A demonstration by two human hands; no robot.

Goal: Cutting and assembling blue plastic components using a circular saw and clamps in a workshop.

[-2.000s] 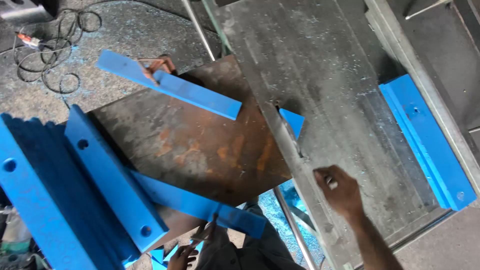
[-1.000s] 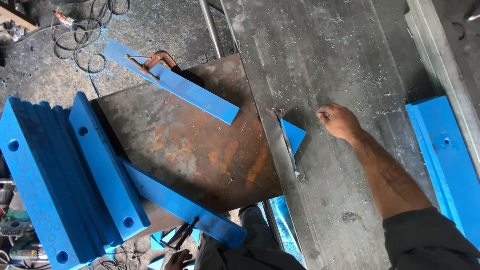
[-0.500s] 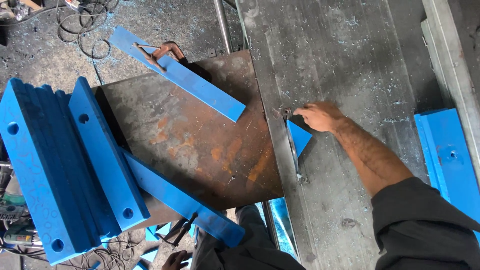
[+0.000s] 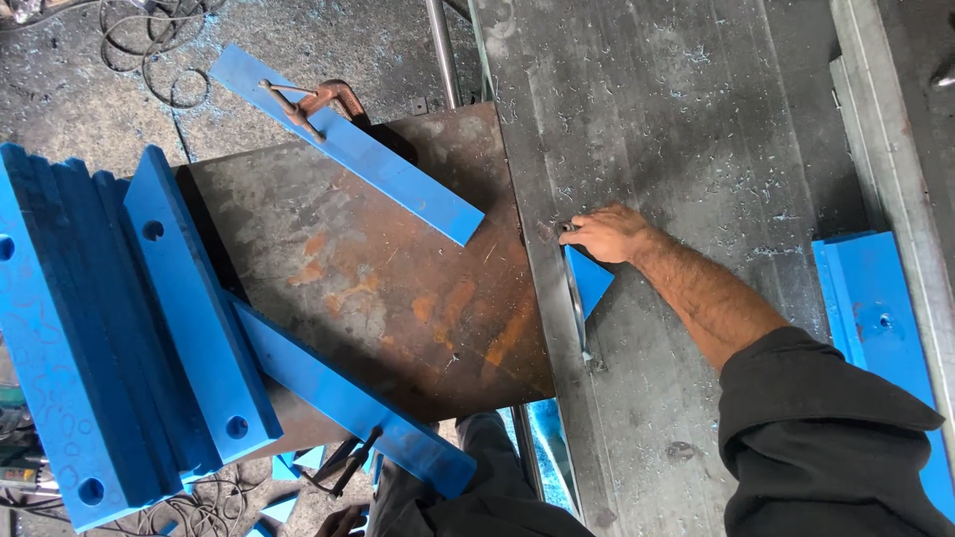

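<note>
- Gritty grey steel bench (image 4: 696, 119), rusty plate (image 4: 378, 288) off its left edge.
- Right hand (image 4: 609, 234) grip closed, pinching blue triangle offcut (image 4: 589, 278) at left-edge slot.
- Left hand (image 4: 343, 519) barely visible, grip unclear.
- Best lifted straight, clear of blade (image 4: 578, 308).

My right hand (image 4: 609, 234) reaches out toward the far left, forearm bare, dark sleeve pushed up near the elbow, fingers curled downward. My left hand (image 4: 343, 519) shows only partly at the near edge.

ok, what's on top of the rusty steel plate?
Two long blue bars cross the rusty plate, with a rusty clamp on the upper one. Whatever lies beneath them is hidden.
</note>
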